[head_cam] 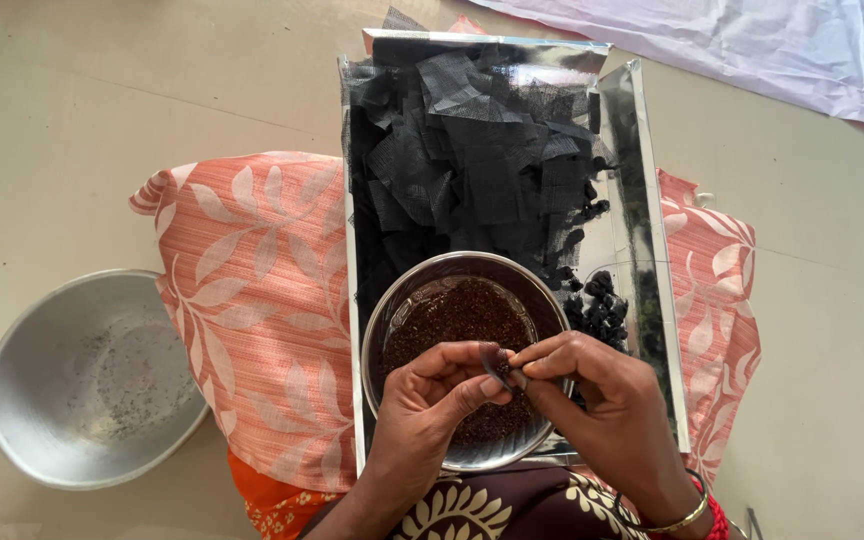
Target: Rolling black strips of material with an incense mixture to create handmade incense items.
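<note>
My left hand [432, 395] and my right hand [592, 390] meet over a round steel bowl [390, 310] filled with small dark brown seeds [457, 315]. Between the fingertips of both hands I pinch a small piece of black mesh [497, 368]. The bowl sits at the near end of a shiny metal tray [642, 200]. A heap of cut black mesh squares [472, 150] fills the far part of the tray. Several small tied black bundles [600, 305] lie to the right of the bowl.
The tray rests on an orange cushion [252, 300] with a white leaf pattern. A wide empty metal basin [92, 375] with dusty residue stands on the floor at left. A pale cloth sheet [752, 40] lies at the far right.
</note>
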